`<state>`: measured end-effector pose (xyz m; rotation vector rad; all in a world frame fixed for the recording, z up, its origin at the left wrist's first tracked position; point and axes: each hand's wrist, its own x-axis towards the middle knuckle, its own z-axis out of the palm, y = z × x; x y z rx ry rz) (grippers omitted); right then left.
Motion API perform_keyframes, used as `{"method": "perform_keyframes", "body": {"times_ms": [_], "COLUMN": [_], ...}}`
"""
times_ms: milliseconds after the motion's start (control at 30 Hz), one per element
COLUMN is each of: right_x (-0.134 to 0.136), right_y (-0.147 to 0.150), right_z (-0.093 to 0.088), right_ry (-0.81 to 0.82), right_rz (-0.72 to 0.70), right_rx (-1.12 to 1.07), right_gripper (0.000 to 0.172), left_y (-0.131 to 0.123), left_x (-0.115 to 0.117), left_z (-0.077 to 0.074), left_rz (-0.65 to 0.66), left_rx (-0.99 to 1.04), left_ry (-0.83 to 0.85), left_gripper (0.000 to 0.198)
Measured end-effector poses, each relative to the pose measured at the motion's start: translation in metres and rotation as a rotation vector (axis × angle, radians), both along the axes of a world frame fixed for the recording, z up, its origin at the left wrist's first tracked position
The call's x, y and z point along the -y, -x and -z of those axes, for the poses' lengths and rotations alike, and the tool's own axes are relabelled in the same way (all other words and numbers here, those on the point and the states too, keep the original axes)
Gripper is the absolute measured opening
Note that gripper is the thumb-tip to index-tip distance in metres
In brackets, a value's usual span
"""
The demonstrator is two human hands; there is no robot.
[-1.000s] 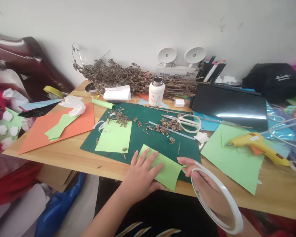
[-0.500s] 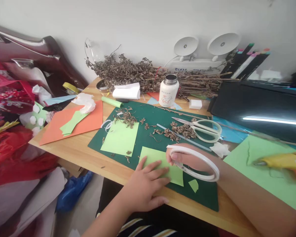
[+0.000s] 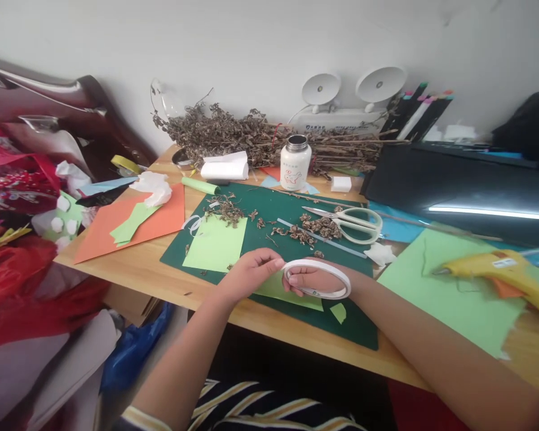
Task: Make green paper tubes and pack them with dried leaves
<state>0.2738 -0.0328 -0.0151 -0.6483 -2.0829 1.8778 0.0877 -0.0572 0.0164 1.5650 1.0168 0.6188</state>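
Observation:
My right hand (image 3: 312, 280) grips a white roll of tape (image 3: 317, 279) over the front of the dark green cutting mat (image 3: 269, 224). My left hand (image 3: 249, 272) has its fingertips pinched at the roll's left edge. Beneath both hands lies a light green paper piece (image 3: 281, 290), partly hidden. A small green scrap (image 3: 339, 312) lies just right of it on the mat. Another light green sheet (image 3: 215, 244) lies to the left on the mat.
White scissors (image 3: 350, 219), dried plant bits (image 3: 317, 227) and a clear ruler lie on the mat. A white bottle (image 3: 295, 163), dried branches (image 3: 251, 134), orange paper (image 3: 130, 224), a yellow glue gun (image 3: 503, 272), a large green sheet (image 3: 453, 290) and a black case (image 3: 453, 191) crowd the wooden table.
My left hand lifted off the green paper and pinched at the tape roll. My right hand brought the roll in from the right, over the paper.

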Motion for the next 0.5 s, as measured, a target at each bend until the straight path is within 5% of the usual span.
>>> {"method": "perform_keyframes", "body": {"times_ms": [333, 500], "right_x": [-0.005, 0.000], "right_y": [0.011, 0.007], "right_z": [0.007, -0.004], "right_ry": [0.117, 0.102], "right_rz": [0.054, 0.224], "right_rx": [0.054, 0.152], "right_gripper": [0.041, 0.026], "left_y": [0.009, 0.023], "left_x": [-0.006, -0.012], "left_z": [0.016, 0.017], "left_rz": [-0.203, -0.262], "left_rx": [0.296, 0.152], "left_ry": [0.292, 0.215], "left_gripper": [0.028, 0.029]}}
